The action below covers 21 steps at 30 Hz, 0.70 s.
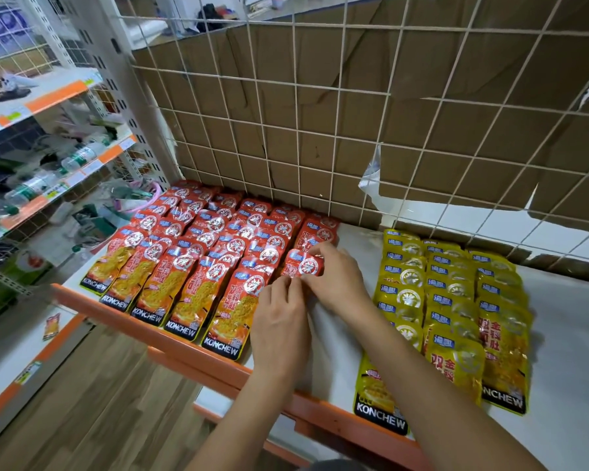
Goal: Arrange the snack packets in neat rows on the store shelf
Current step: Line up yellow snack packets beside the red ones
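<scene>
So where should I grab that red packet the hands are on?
Pinch the red packet by its lower end, coming from the front right. It lies nearly flat, the next red row crowds its left edge, and bare shelf on its right leaves room. The right hand grips it that way.

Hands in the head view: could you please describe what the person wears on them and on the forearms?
Nothing is worn: the left hand and right hand are bare, without gloves, rings or watch, and both forearms show no sleeves.
</scene>
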### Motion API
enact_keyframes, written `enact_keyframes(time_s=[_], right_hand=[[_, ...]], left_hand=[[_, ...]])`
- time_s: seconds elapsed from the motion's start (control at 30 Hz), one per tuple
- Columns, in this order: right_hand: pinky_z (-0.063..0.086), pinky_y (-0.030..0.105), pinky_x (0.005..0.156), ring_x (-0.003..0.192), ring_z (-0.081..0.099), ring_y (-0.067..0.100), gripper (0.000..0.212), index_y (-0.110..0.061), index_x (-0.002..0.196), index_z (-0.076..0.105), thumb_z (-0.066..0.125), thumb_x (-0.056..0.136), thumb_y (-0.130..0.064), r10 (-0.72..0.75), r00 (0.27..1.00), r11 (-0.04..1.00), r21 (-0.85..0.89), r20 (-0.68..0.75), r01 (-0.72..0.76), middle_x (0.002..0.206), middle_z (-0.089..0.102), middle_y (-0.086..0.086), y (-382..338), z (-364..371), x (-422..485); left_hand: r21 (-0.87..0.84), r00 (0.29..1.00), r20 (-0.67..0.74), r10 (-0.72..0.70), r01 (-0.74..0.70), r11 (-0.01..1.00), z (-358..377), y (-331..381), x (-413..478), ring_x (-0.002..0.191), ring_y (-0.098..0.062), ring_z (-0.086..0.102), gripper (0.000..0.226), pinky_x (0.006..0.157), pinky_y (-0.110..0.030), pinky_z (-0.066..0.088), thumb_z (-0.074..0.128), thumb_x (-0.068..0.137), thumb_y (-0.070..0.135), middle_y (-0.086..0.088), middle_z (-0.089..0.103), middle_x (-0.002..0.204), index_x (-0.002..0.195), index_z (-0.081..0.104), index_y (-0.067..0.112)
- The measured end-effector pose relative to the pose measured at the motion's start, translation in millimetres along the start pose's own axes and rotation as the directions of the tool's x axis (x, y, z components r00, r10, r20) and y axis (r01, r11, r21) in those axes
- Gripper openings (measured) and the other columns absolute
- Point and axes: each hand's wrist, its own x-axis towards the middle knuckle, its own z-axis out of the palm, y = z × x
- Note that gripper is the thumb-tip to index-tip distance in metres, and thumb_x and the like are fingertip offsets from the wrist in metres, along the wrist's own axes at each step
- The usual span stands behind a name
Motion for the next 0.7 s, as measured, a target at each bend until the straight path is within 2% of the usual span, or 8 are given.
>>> enact_keyframes(time_s=[0.1, 0.2, 0.37, 0.5, 0.63, 0.7], right_hand=[[0.039, 0.03, 0.095, 0.115, 0.051, 0.027, 0.049, -0.021, 0.129, 0.051, 0.066, 0.083, -0.029, -0.015, 1.0, 0.999, -0.052, -0.002, 0.015, 0.126, 0.048, 0.01, 1.2, 3.5, -0.9], [0.038, 0.033, 0.096, 0.116, 0.049, 0.03, 0.044, -0.017, 0.131, 0.049, 0.059, 0.089, -0.026, -0.001, 0.995, 0.995, -0.096, -0.096, -0.008, 0.126, 0.046, 0.012, 3.5, 2.2, -0.3], [0.038, 0.034, 0.098, 0.119, 0.049, 0.029, 0.041, -0.014, 0.132, 0.048, 0.054, 0.092, -0.017, 0.015, 0.996, 0.996, -0.081, -0.086, -0.022, 0.13, 0.046, 0.013, 4.6, -2.5, 6.5], [0.041, 0.033, 0.097, 0.118, 0.05, 0.026, 0.038, -0.015, 0.127, 0.053, 0.053, 0.09, -0.012, 0.009, 0.995, 0.999, -0.041, -0.097, -0.013, 0.13, 0.05, 0.01, 5.9, -2.7, 11.2], [0.041, 0.03, 0.097, 0.119, 0.05, 0.024, 0.036, -0.013, 0.122, 0.058, 0.052, 0.087, -0.006, -0.024, 0.996, 1.0, -0.01, -0.087, 0.024, 0.129, 0.052, 0.008, 9.0, -3.6, 10.3], [0.04, 0.029, 0.098, 0.12, 0.049, 0.023, 0.037, -0.013, 0.123, 0.057, 0.052, 0.087, -0.005, -0.044, 0.996, 0.999, 0.008, -0.072, 0.045, 0.13, 0.052, 0.007, 9.6, -6.3, 9.7]], left_hand=[[0.037, 1.0, 0.002, 0.006, -0.006, 0.999, 0.8, -0.6, 1.4, 0.079, -0.026, 0.058, 0.033, 0.067, -0.031, 0.047, 0.044, 0.076, 0.012, -0.009, 0.064, 0.096, 0.101, 0.065, 0.008], [0.036, 1.0, 0.005, 0.009, -0.009, 0.999, 1.8, -1.1, 1.4, 0.077, -0.027, 0.057, 0.026, 0.061, -0.032, 0.048, 0.056, 0.072, 0.005, -0.01, 0.063, 0.092, 0.097, 0.065, 0.006], [0.096, 1.0, 0.026, 0.009, -0.011, 0.995, -1.5, 0.9, 0.4, 0.073, -0.027, 0.055, 0.027, 0.058, -0.033, 0.047, 0.046, 0.073, 0.008, -0.009, 0.063, 0.088, 0.092, 0.065, 0.008], [0.116, 0.999, 0.052, -0.006, 0.0, 0.993, -4.4, 3.5, -0.7, 0.074, -0.028, 0.056, 0.032, 0.059, -0.034, 0.049, 0.042, 0.074, 0.006, -0.011, 0.063, 0.09, 0.096, 0.065, 0.007], [0.092, 0.996, 0.086, -0.017, 0.009, 0.996, -6.4, 4.6, -0.7, 0.075, -0.031, 0.057, 0.034, 0.059, -0.036, 0.05, 0.067, 0.066, -0.003, -0.014, 0.063, 0.091, 0.1, 0.065, 0.003], [0.096, 0.993, 0.117, -0.015, 0.004, 0.995, -7.4, 4.7, -0.5, 0.075, -0.031, 0.058, 0.038, 0.059, -0.036, 0.05, 0.072, 0.062, -0.003, -0.014, 0.063, 0.091, 0.099, 0.065, 0.003]])
